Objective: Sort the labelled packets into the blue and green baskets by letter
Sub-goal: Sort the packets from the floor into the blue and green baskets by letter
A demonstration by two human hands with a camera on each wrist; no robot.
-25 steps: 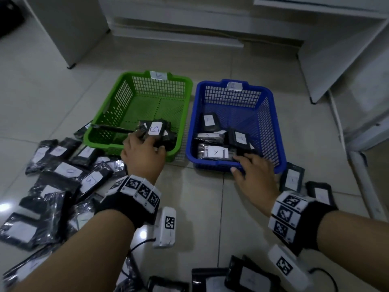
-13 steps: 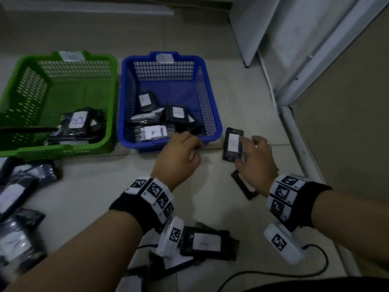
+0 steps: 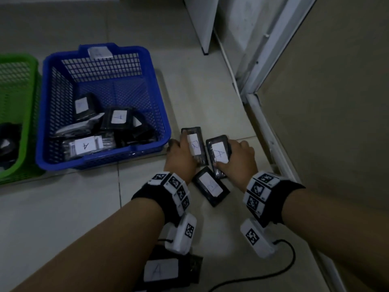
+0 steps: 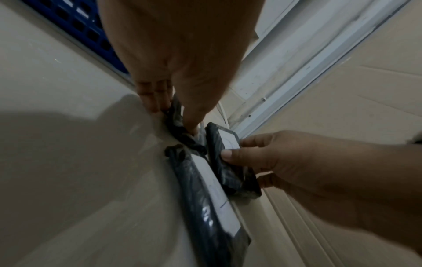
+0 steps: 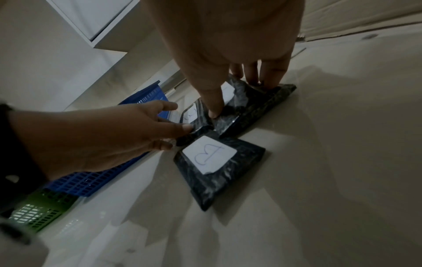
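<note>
1. Right of the blue basket point(image 3: 101, 157), on the floor, the left hand point(image 3: 179, 159) pinches a B packet point(image 3: 194, 144).
2. Right hand point(image 3: 237, 159) grips the A packet point(image 3: 219, 153)'s edges.
3. Packets look light, crinkly, slippery; long edges suit gripping.

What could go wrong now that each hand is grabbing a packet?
The left hand pinches a packet marked B, yet the blue basket beside it holds A packets; it might land there by mistake. The right hand grips the A packet by its edges, so the shiny wrap may slip. A third packet, marked B, lies between the wrists and could get knocked.
</note>
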